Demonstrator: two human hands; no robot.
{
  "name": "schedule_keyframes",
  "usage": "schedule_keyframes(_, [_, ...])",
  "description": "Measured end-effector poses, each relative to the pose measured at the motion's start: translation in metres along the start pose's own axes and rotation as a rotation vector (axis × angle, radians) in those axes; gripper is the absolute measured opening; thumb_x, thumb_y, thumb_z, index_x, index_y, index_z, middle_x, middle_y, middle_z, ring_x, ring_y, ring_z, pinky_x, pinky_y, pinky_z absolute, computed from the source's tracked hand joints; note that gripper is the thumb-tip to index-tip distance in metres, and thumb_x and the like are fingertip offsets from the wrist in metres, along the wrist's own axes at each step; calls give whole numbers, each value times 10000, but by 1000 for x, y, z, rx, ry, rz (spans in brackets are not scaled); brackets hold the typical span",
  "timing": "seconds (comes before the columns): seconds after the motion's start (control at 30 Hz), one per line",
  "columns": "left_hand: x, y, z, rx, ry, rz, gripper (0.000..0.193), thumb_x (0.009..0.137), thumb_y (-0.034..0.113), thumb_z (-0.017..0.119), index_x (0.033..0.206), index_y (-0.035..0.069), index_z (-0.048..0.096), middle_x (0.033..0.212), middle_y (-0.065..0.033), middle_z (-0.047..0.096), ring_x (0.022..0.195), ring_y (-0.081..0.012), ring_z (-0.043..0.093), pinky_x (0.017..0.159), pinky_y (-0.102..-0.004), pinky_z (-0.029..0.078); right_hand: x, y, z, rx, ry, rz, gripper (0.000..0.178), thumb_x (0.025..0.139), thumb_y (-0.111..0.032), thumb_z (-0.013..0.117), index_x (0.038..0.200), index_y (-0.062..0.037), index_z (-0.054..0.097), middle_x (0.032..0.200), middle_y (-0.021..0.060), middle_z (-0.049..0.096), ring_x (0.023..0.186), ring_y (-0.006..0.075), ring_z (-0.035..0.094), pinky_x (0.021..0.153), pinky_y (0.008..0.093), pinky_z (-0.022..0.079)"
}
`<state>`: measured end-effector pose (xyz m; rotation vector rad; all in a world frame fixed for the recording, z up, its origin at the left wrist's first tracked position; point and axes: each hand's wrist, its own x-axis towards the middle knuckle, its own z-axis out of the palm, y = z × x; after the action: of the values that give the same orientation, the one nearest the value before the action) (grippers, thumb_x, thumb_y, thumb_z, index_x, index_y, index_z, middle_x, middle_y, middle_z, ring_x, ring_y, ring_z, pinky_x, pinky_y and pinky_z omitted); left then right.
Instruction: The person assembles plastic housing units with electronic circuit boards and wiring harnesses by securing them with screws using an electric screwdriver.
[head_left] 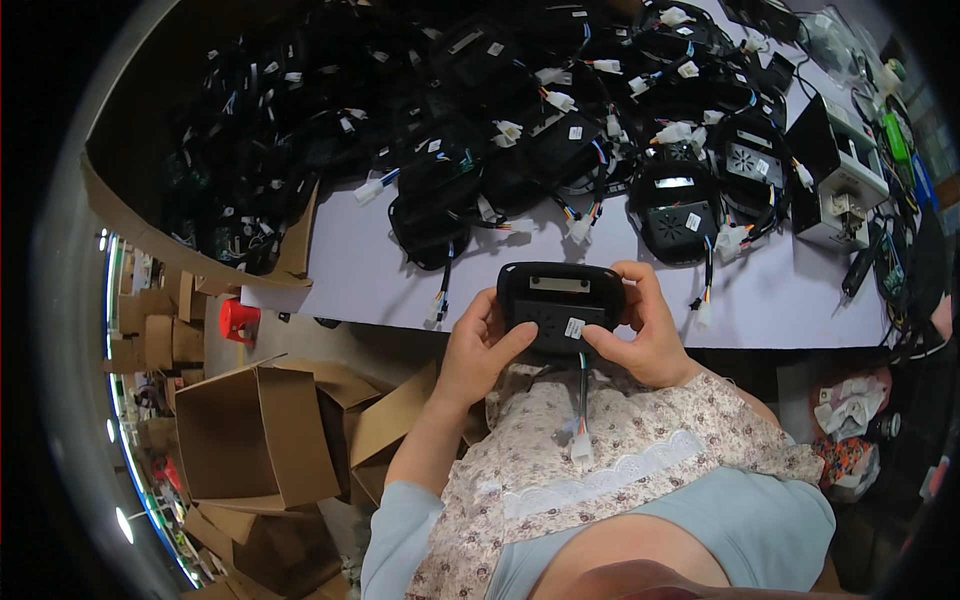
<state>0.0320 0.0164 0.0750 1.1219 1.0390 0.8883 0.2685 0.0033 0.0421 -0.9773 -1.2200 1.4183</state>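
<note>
Between my two hands, just off the table's front edge, is a black plastic instrument housing with a metal strip, a small white label and a raised square back. My left hand grips its left side, thumb on the square part. On the right side my right hand is closed round the edge, thumb beside the label. From its lower edge a short cable hangs down, ending in a white connector over my apron. The side of the housing turned away from me is hidden.
Many similar black housings with wires and white plugs crowd the white table. A cardboard box full of black parts stands at left. At right is a metal-fronted box. Cardboard boxes and a red stool are on the floor.
</note>
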Motion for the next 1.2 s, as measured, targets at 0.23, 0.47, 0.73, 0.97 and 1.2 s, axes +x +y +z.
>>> schedule_keyframes(0.23, [-24, 85, -58, 144, 377, 520, 642, 873, 59, 742, 1454, -9, 476, 1174, -105, 638, 1026, -171, 642, 874, -327, 547, 3, 3, -3, 188, -222, -137, 726, 909, -72, 730, 1512, -107, 327, 1150, 106, 617, 941, 151, 671, 872, 310, 531])
schedule_keyframes(0.47, [94, 211, -162, -95, 55, 211, 287, 1024, 265, 622, 1194, 42, 681, 1109, -63, 724, 935, -136, 686, 847, -323, 568, 4, 26, -2, -152, -208, -170, 554, 907, -65, 689, 1419, -99, 480, 1118, 83, 618, 871, 156, 684, 817, 307, 551])
schedule_keyframes(0.73, [216, 137, -169, 94, -113, -201, 261, 994, 328, 674, 1037, 76, 729, 946, -5, 738, 652, -38, 579, 778, -251, 544, 6, 31, 0, -248, -208, -202, 411, 915, -59, 674, 1315, -66, 580, 1090, 116, 619, 831, 198, 676, 783, 315, 565])
schedule_keyframes(0.97, [225, 123, -116, 398, 61, -155, 393, 935, 372, 753, 1156, 62, 655, 1006, 6, 682, 897, -76, 654, 845, -246, 547, 11, 31, -4, -266, -191, -167, 396, 919, -61, 672, 1306, -59, 587, 1082, 119, 615, 858, 201, 677, 781, 314, 562])
schedule_keyframes(1.2, [216, 108, -114, 900, 279, 35, 814, 775, 485, 872, 1323, -22, 547, 975, -40, 633, 844, -97, 565, 713, -229, 459, 12, 29, -2, -282, -222, -182, 378, 921, -51, 664, 1293, -55, 592, 1094, 122, 608, 876, 198, 661, 779, 313, 555])
